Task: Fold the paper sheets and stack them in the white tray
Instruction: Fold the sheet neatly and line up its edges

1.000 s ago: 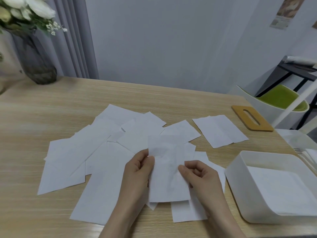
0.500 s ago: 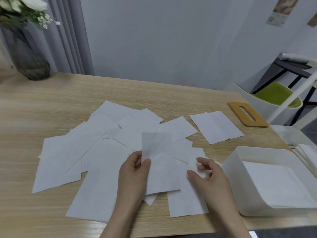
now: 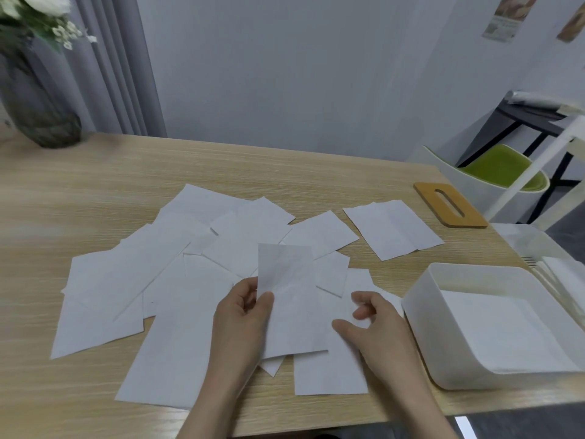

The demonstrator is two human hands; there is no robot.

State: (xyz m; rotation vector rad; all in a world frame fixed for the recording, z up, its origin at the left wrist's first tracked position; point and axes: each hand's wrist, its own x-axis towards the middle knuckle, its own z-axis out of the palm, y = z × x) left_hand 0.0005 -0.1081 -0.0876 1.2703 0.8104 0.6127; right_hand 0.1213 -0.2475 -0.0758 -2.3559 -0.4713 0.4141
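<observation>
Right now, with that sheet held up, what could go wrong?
Only the left hand pinches the folded white paper sheet, at one edge; it may droop or unfold. The open right hand hovers over loose white sheets and could scatter them. The white plastic tray sits near the table edge.

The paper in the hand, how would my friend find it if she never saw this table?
Start at the wooden table, then find the messy spread of white sheets in its middle. Near the front edge, the left hand pinches one narrow folded sheet. It alone is lifted and stands upright above the flat ones, left of the white tray.
</observation>
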